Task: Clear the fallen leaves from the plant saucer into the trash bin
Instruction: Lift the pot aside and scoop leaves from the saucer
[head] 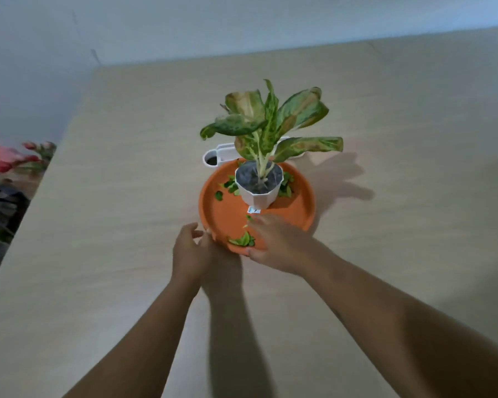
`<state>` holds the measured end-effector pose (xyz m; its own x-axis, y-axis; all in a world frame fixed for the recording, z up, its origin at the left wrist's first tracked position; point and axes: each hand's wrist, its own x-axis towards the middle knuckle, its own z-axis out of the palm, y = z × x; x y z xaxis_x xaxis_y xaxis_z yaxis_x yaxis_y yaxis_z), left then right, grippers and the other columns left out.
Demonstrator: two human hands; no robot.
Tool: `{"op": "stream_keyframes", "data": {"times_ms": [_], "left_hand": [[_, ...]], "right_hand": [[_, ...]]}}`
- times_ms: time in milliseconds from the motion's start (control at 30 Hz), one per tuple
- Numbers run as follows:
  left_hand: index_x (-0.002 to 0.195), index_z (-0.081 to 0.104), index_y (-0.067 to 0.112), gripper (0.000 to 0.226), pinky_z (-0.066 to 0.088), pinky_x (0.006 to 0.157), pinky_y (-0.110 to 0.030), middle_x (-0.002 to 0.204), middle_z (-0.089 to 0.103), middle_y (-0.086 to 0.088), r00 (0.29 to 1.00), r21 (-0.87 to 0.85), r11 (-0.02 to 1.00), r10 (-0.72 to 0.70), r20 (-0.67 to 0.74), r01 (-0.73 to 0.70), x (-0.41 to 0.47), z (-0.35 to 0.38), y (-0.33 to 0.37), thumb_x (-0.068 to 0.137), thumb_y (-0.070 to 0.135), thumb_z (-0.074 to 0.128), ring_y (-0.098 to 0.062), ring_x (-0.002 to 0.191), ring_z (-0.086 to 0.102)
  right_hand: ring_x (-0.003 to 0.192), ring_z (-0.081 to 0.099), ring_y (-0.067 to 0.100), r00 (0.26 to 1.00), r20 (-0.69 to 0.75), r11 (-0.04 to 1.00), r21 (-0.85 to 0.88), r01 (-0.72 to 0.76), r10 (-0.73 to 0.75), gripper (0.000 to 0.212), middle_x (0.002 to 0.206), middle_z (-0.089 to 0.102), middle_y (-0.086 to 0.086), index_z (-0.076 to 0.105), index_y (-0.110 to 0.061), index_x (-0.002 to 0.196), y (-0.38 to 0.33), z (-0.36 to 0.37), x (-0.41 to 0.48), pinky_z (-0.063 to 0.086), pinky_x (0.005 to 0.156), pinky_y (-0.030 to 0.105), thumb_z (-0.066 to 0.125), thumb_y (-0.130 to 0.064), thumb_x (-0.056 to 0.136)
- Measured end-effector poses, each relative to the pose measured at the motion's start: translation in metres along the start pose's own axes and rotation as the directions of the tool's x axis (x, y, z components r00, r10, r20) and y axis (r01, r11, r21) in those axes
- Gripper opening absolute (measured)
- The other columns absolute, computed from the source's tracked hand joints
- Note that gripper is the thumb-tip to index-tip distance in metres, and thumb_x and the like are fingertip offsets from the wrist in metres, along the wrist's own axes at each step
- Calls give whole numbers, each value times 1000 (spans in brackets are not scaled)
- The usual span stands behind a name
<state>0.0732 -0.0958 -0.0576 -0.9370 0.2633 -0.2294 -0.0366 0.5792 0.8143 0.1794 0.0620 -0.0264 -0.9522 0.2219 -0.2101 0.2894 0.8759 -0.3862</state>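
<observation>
A head-worn camera looks down at a pale wood-grain desk [98,225]. A round orange plastic saucer [299,202] sits at its centre. A white faceted pot [259,193] stands in the saucer's far half and holds a variegated green and pink plant [270,124].

Fallen green leaves lie scattered in the saucer. 1 clump of fallen leaves [242,241] lies against the near rim, and 1 small loose leaf [248,218] lies just beyond it. More scraps sit on both sides of the pot.

The right hand [276,242] reaches over the near rim. The clump lies just to its left, and its fingers point toward the small leaf. Motion blur hides whether those fingers are pinching a leaf or are only spread.

The left hand [189,251] sits outside the near-left rim with its fingers loosely curled. Its fingertips touch the rim edge and hold nothing.

The right hand is the nearer one to both near leaves. A white container with an oval opening [213,159], probably the trash bin, stands behind the saucer on the far side from both hands.
</observation>
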Motion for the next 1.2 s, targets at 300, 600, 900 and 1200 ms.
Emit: {"op": "stream_keyframes", "data": {"times_ms": [300,600,900,1200], "left_hand": [[82,52,4,22,59,68,-34,86,65,-20,914,-433,808,-317,252,399,35,7,3,99,18,48,-28,74,67],[80,50,9,24,58,69,-41,93,60,-17,940,-295,893,-315,128,339,78,-7,12,98,24,48,-36,96,64],[108,48,7,18,61,66,-37,101,60,-13,932,-383,852,-356,75,356,19,25,1,98,22,51,-28,81,68],[126,51,8,31,54,55,-31,113,62,-19,945,-236,918,-326,11,320,52,5,14,98,23,50,-28,85,63]], "right_hand": [[150,3,20,938,259,912,-276,302,-232,74,163,5,0,12,-18,154,5,33,38,9,121,41,31,-58,94],[149,12,12,958,173,925,-268,268,-228,70,161,16,-5,20,-24,152,59,-7,0,3,120,28,35,-59,93],[150,6,14,906,243,898,-192,396,-347,62,162,11,-9,19,-25,153,28,33,37,7,123,40,32,-49,97],[149,14,16,887,182,825,-327,462,-425,65,160,20,-5,29,-25,149,77,-5,35,8,121,33,30,-55,92]]}}
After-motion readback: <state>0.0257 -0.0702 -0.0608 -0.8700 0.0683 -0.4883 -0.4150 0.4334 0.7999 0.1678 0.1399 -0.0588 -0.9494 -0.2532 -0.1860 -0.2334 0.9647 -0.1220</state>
